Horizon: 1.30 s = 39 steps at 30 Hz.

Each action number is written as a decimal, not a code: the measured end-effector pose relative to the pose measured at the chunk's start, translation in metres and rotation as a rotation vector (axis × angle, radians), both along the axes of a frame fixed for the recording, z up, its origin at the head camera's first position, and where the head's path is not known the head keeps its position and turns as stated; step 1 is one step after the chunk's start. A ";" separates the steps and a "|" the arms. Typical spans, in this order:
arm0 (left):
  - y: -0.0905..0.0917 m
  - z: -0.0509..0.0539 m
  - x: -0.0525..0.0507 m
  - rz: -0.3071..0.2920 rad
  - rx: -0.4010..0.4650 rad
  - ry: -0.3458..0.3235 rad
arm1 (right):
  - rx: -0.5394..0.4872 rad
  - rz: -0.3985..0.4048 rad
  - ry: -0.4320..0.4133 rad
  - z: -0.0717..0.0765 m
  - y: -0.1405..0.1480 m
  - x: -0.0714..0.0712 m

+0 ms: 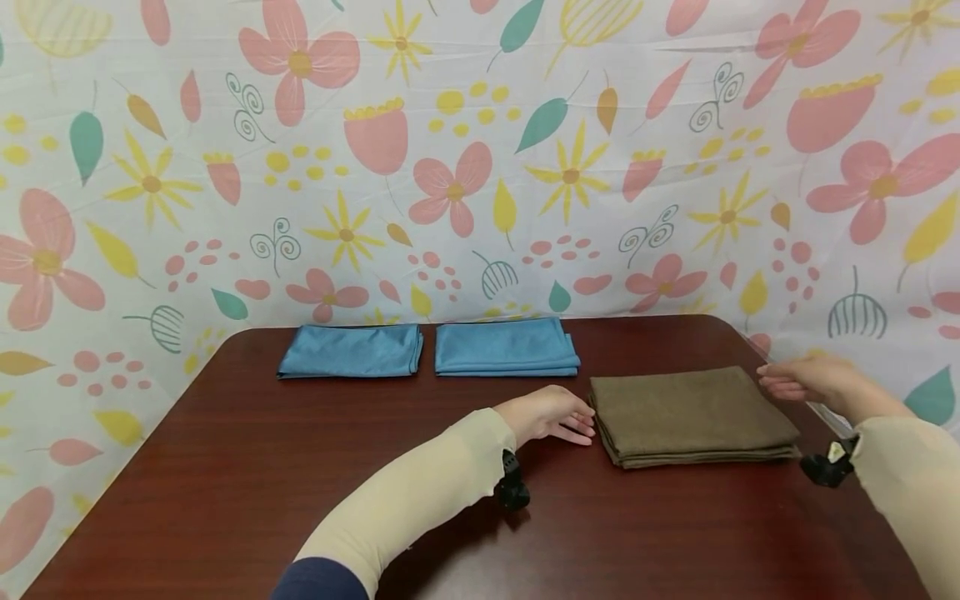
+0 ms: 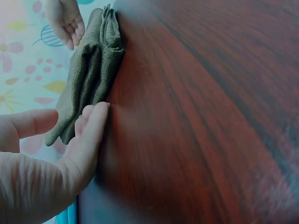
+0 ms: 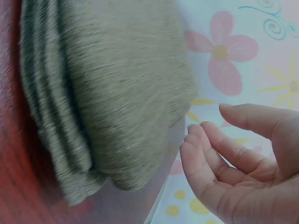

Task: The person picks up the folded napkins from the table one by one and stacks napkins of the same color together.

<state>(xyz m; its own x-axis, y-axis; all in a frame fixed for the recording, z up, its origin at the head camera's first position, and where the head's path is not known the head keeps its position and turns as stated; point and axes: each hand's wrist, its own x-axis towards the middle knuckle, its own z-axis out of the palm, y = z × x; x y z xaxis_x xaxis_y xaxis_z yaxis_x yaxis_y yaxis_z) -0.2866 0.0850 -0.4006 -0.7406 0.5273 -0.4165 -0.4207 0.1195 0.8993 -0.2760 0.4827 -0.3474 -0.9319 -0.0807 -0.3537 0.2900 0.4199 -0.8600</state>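
A brown folded cloth lies flat on the right part of the table, its stacked layers showing along the front edge. My left hand is at the cloth's left edge, fingers extended; in the left wrist view its fingertips are close by the folded layers, and I cannot tell if they touch. Just off the right edge is my right hand, its fingers loosely bent. The right wrist view shows a gap between that hand and the cloth, with nothing held.
Two folded blue cloths lie side by side along the table's back edge, one on the left and one in the middle. Behind the dark wooden table hangs a flower-patterned sheet.
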 end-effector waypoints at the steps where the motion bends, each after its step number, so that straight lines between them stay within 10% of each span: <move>1: -0.001 0.001 0.000 -0.002 -0.005 0.004 | -0.026 -0.011 0.001 0.001 -0.001 -0.001; 22: -0.032 0.022 -0.013 -0.009 -0.052 0.039 | -0.366 0.104 -0.192 0.023 -0.008 -0.019; 39: -0.048 0.031 -0.018 0.051 -0.032 0.047 | -0.271 0.076 -0.171 0.040 -0.036 -0.031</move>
